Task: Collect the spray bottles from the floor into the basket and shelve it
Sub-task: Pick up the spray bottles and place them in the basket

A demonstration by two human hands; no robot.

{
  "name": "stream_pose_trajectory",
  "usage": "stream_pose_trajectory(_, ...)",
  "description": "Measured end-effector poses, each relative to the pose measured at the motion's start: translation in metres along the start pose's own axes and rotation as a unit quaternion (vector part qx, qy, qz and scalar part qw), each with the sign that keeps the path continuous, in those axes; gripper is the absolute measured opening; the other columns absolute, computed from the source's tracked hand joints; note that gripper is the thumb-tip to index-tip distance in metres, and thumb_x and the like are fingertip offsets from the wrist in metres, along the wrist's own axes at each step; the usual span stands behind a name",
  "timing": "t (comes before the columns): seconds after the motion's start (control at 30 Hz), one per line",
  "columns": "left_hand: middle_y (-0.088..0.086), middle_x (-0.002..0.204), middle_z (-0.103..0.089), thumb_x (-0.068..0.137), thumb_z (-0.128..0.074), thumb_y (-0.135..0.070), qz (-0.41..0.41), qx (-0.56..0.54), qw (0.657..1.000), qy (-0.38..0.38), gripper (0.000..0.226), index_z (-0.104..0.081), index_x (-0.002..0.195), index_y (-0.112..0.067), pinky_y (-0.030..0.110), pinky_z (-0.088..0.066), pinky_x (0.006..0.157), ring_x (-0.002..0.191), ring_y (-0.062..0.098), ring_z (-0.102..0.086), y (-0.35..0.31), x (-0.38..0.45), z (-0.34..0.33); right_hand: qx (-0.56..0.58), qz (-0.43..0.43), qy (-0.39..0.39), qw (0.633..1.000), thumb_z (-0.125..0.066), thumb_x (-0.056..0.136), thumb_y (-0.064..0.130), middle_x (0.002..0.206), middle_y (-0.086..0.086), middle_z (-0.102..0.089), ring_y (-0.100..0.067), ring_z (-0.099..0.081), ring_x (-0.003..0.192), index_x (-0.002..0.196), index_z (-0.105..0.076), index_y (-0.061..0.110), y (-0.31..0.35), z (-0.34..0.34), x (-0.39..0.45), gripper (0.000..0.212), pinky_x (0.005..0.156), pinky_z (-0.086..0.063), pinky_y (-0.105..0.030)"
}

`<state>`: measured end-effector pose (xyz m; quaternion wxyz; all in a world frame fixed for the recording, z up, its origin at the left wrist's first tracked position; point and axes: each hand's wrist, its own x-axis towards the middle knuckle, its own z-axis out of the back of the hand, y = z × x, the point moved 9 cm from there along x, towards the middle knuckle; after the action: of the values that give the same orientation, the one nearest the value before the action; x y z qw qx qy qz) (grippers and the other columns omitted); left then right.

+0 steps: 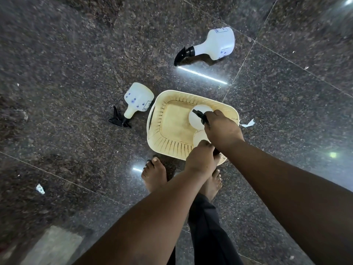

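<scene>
Inside basket [172, 148], two bottles [198, 116], hands [222, 129] gripping

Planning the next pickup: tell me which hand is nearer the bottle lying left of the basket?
Left. The left hand grips a bottle top at the basket's near rim; the right hand is farther right, above the basket. The bottle lies left of both.

A single wide-angle view from the person's head looks almost straight down at the cream basket [172, 127], which sits just right of the frame's centre. The dark polished floor [76, 73] spreads around the basket on every side; both forearms enter from the bottom edge towards it.
</scene>
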<state>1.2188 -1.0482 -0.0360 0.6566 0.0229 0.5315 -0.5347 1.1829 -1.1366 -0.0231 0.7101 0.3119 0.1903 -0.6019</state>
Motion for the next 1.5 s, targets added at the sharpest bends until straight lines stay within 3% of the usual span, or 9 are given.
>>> stream_pose_trajectory(0.13,0.012,0.118,-0.056,0.087,-0.058,-0.047,-0.012,0.006,1.000,0.008,0.049,-0.057,0.121,-0.012,0.041,-0.048,0.081,0.106,0.033,-0.058,0.005,0.002,0.005,0.040,-0.022,0.010,0.999,-0.047,0.096,0.027,0.118,-0.009,-0.054,-0.037,-0.062,0.098,0.122,-0.052,0.014,0.003,0.002,0.004,0.030,0.068,-0.047,-0.038)
stream_pose_trajectory(0.23,0.011,0.111,-0.065,0.086,-0.053,-0.054,-0.073,0.006,0.994,-0.075,0.050,-0.062,0.114,-0.014,0.039,-0.051,0.080,0.100,0.031,-0.062,0.012,-0.004,0.041,0.085,-0.020,-0.018,0.996,-0.052,0.089,0.053,0.128,-0.004,-0.054,-0.028,-0.057,0.115,0.131,-0.049,0.021,0.010,0.022,0.004,0.053,0.084,-0.050,-0.041)
stream_pose_trajectory(0.33,0.007,0.103,-0.072,0.088,-0.043,-0.046,-0.104,-0.015,0.976,-0.192,0.045,-0.068,0.105,-0.014,0.041,-0.053,0.083,0.093,0.024,-0.066,0.037,-0.007,0.101,0.128,0.009,-0.108,0.986,-0.052,0.090,0.050,0.125,-0.008,-0.056,-0.029,-0.052,0.117,0.125,-0.053,0.019,0.018,0.057,0.011,0.047,0.091,-0.046,-0.039)
stream_pose_trajectory(0.5,0.009,0.107,-0.072,0.088,-0.047,-0.030,0.076,-0.075,0.915,-0.389,0.034,-0.066,0.110,-0.012,0.044,-0.053,0.087,0.097,0.025,-0.066,0.147,-0.001,0.213,0.052,0.096,-0.120,0.987,-0.049,0.094,0.028,0.122,-0.011,-0.058,-0.033,-0.057,0.109,0.124,-0.055,0.016,0.043,0.084,0.058,0.032,0.084,-0.048,-0.039)
stream_pose_trajectory(0.67,0.019,0.147,-0.037,0.085,-0.060,-0.039,0.285,0.052,0.933,-0.215,0.071,-0.032,0.143,-0.010,0.056,-0.032,0.109,0.135,0.041,-0.034,0.233,0.039,0.225,-0.097,0.129,-0.090,0.983,-0.049,0.090,0.014,0.130,-0.013,-0.053,-0.036,-0.055,0.115,0.134,-0.048,0.019,0.059,0.087,0.129,0.043,0.084,-0.051,-0.046)
stream_pose_trajectory(0.97,0.016,0.152,-0.035,0.080,-0.069,-0.045,0.288,0.106,0.946,-0.107,0.089,-0.019,0.147,-0.014,0.050,-0.016,0.115,0.143,0.037,-0.024,0.247,0.088,0.185,-0.279,0.114,0.006,0.954,-0.052,0.087,0.009,0.164,-0.004,0.000,-0.034,-0.016,0.147,0.153,-0.010,0.029,0.068,0.039,0.210,0.081,0.103,-0.042,-0.052)
stream_pose_trajectory(1.17,0.017,0.124,-0.062,0.085,-0.063,-0.035,0.265,0.146,0.947,-0.110,0.066,-0.032,0.137,-0.011,0.045,-0.024,0.105,0.122,0.033,-0.053,0.256,0.094,0.163,-0.324,0.141,-0.054,0.934,-0.050,0.089,0.002,0.138,-0.021,-0.043,-0.042,-0.045,0.124,0.142,-0.039,0.016,0.068,0.035,0.203,0.056,0.086,-0.049,-0.047)
stream_pose_trajectory(1.3,0.012,0.098,-0.070,0.084,-0.054,-0.045,0.223,0.160,0.952,-0.135,0.038,-0.053,0.107,-0.014,0.044,-0.028,0.097,0.098,0.031,-0.063,0.245,0.090,0.157,-0.336,0.167,-0.075,0.924,-0.049,0.090,0.004,0.121,-0.020,-0.052,-0.040,-0.053,0.109,0.120,-0.063,0.007,0.046,0.039,0.188,0.034,0.072,-0.048,-0.042)
stream_pose_trajectory(1.5,0.008,0.086,-0.067,0.086,-0.048,-0.049,0.229,0.124,0.943,-0.208,0.039,-0.061,0.094,-0.013,0.041,-0.037,0.092,0.087,0.029,-0.063,0.221,0.032,0.175,-0.221,0.128,-0.137,0.957,-0.047,0.095,0.019,0.117,-0.019,-0.056,-0.042,-0.061,0.098,0.121,-0.059,0.007,0.029,0.084,0.149,0.031,0.069,-0.051,-0.046)
